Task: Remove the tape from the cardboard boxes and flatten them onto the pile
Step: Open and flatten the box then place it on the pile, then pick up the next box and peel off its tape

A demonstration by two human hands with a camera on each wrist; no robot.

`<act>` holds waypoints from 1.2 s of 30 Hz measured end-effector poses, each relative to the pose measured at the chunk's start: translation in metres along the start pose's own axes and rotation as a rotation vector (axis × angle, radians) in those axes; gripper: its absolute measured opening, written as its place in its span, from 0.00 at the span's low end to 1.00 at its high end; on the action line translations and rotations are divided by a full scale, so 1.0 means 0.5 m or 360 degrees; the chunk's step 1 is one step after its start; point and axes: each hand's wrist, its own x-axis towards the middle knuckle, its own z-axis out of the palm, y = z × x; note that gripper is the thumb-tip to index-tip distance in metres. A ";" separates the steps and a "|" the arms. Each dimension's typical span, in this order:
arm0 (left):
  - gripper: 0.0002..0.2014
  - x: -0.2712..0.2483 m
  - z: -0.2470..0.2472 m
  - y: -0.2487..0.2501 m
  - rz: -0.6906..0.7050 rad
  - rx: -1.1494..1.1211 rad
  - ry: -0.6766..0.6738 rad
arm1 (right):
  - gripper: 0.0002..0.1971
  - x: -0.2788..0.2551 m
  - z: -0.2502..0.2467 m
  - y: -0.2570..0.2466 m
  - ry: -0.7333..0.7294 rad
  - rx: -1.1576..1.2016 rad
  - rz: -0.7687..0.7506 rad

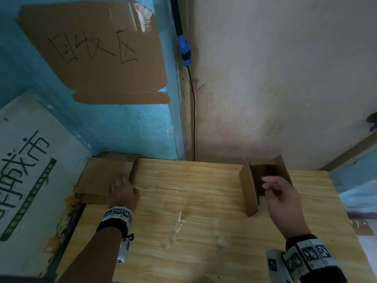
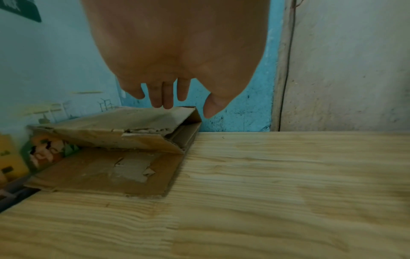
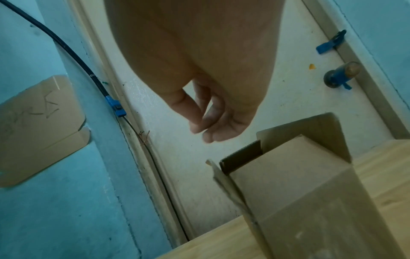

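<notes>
A flattened brown cardboard pile lies at the table's far left corner, and its top piece is still lifted at the right fold. My left hand hovers over that fold with straight fingers pointing down, holding nothing; whether they touch the cardboard is unclear. An open brown box stands at the far right with its flaps up. My right hand is just in front of the box opening, its fingers loosely curled and empty.
The wooden table carries clear tape strips in its middle. A cardboard sign hangs on the blue wall, with a black cable in the corner. A white printed carton leans at the left.
</notes>
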 end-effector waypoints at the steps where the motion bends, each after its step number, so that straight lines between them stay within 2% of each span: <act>1: 0.26 -0.010 0.002 0.006 -0.0043 -0.0033 0.0009 | 0.16 0.006 -0.004 0.008 0.0097 -0.0103 -0.0028; 3: 0.26 -0.039 0.017 0.026 -0.0173 -0.0171 -0.0015 | 0.14 0.017 -0.008 0.033 0.0260 -0.0359 -0.0066; 5: 0.27 -0.076 0.043 0.056 -0.0186 -0.0213 -0.0067 | 0.11 0.028 -0.009 0.059 0.0323 -0.0609 0.0043; 8: 0.24 -0.129 0.071 0.114 -0.0074 -0.0176 -0.0069 | 0.20 0.040 -0.014 0.075 0.0268 -0.0797 0.0302; 12: 0.23 -0.180 0.059 0.199 -0.0108 -0.0234 -0.0183 | 0.19 0.053 -0.028 0.085 0.0240 -0.0499 0.0339; 18: 0.11 -0.217 -0.006 0.327 0.0325 -0.0404 -0.0219 | 0.17 0.079 -0.039 0.101 0.0160 -0.0555 0.0478; 20: 0.07 -0.217 -0.020 0.350 0.0406 -0.0579 -0.0316 | 0.17 0.084 -0.047 0.104 0.0171 -0.0471 0.0473; 22: 0.06 -0.216 -0.036 0.370 0.0402 -0.0722 -0.0420 | 0.16 0.084 -0.058 0.107 0.0128 -0.0227 0.0469; 23: 0.09 -0.214 -0.043 0.380 0.0380 -0.0726 -0.0498 | 0.15 0.085 -0.062 0.108 0.0072 -0.0051 0.0455; 25: 0.20 -0.210 -0.067 0.400 0.0321 -0.0744 -0.0732 | 0.13 0.083 -0.069 0.105 -0.0056 0.0237 0.0426; 26: 0.26 -0.209 -0.083 0.409 0.0280 -0.0872 -0.0863 | 0.12 0.083 -0.073 0.103 -0.0109 0.0311 0.0421; 28: 0.29 -0.212 -0.110 0.420 0.0258 -0.1225 -0.1080 | 0.11 0.081 -0.082 0.094 -0.0206 0.0462 0.0442; 29: 0.29 -0.215 -0.125 0.421 0.0304 -0.1390 -0.1172 | 0.11 0.082 -0.086 0.091 -0.0248 0.0547 0.0461; 33: 0.44 -0.216 -0.152 0.410 0.0516 -0.2196 -0.1488 | 0.13 0.088 -0.099 0.079 -0.0468 0.0704 0.0468; 36: 0.50 -0.214 -0.153 0.407 0.0644 -0.2406 -0.1514 | 0.12 0.092 -0.105 0.066 -0.0609 0.0662 0.0403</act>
